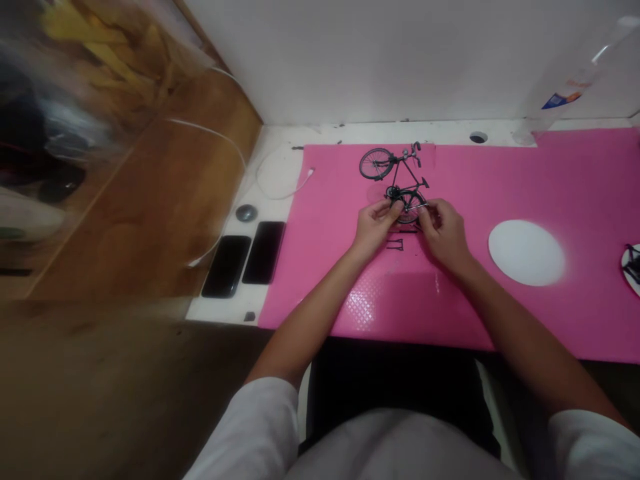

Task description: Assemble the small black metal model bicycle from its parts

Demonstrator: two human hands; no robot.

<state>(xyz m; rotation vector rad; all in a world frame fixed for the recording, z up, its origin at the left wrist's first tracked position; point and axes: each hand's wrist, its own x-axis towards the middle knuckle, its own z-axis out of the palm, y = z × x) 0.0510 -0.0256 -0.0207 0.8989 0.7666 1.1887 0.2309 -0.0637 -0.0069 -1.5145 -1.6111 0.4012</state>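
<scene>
A small black model bicycle (395,173) lies on its side on the pink mat (500,180), front wheel to the far left. My left hand (375,227) pinches the bicycle at its rear wheel, fingers closed on it. My right hand (443,230) is closed on a thin metal tool or rod (417,208) that reaches the rear wheel hub. Small black metal parts (395,244) lie on the mat just below and between my hands.
A white round disc (526,252) lies on the mat to the right. Two dark phones (245,259) and a grey round object (246,213) sit left of the mat, with a white cable (280,193). A clear plastic bag (575,80) leans at the back right.
</scene>
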